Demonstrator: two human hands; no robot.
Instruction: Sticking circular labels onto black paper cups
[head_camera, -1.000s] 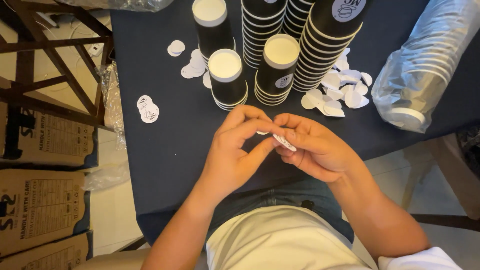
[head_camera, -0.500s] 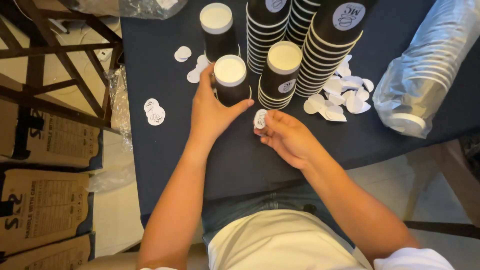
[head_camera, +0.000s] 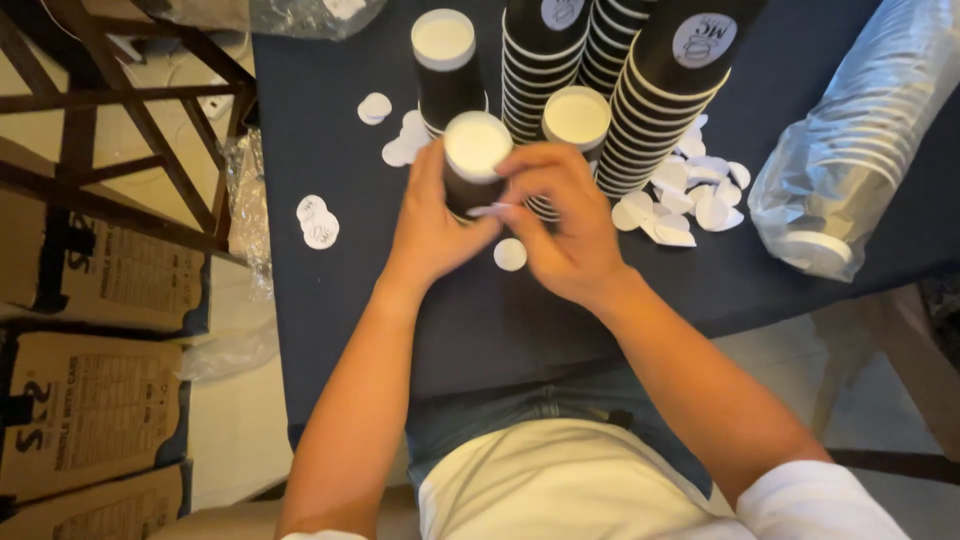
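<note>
Dark blue tablecloth (head_camera: 480, 330) spreads under our work; brown printed cardboard boxes (head_camera: 95, 410) sit at far left, white round stickers (head_camera: 318, 222) beside them. Our left hand (head_camera: 432, 225) wraps the upside-down black paper cup (head_camera: 474, 165), long axis upright, white base up. Our right hand (head_camera: 562, 222) pinches a white sticker (head_camera: 488, 210) against its wall. Plastic-wrapped white lids (head_camera: 860, 150) lie far right

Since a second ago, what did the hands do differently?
The left hand went from the sticker to the black cup and holds it. The right hand came up and presses the round white sticker onto its side. The cup stacks stayed put.
</note>
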